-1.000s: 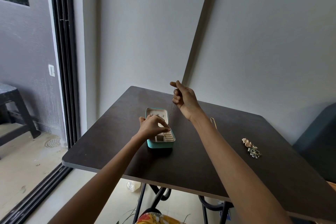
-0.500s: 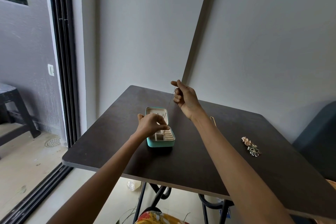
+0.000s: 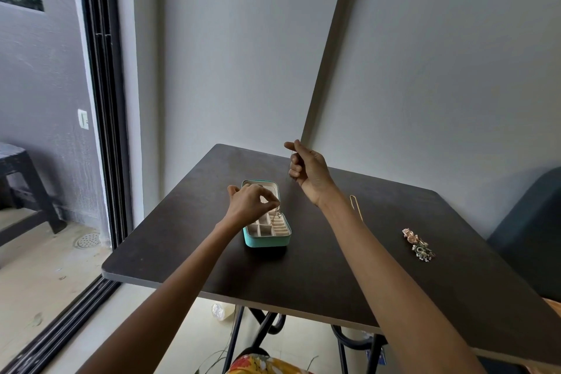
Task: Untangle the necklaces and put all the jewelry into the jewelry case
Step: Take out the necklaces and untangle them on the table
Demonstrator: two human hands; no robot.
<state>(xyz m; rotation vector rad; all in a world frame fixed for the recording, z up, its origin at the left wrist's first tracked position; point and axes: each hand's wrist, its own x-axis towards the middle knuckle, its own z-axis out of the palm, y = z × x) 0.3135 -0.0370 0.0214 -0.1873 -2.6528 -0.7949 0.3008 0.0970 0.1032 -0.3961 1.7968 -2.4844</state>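
A teal jewelry case (image 3: 266, 239) lies open on the dark table (image 3: 318, 267), with cream compartments inside. My left hand (image 3: 250, 202) hovers over the case, its fingertips pinched on the low end of a thin gold necklace (image 3: 275, 215) that dangles into a compartment. My right hand (image 3: 308, 165) is raised behind the case and pinches the upper end of the same fine chain. A second gold chain (image 3: 355, 206) lies on the table right of my right forearm. A small heap of earrings and beaded jewelry (image 3: 417, 244) sits further right.
The table stands in a wall corner, with a sliding glass door frame (image 3: 103, 118) to the left. A dark chair (image 3: 528, 234) is at the table's right edge. A plastic bottle (image 3: 221, 311) lies on the floor under the table.
My left hand has shifted slightly back over the case with the chain's low end. My right hand has stayed raised, almost still.
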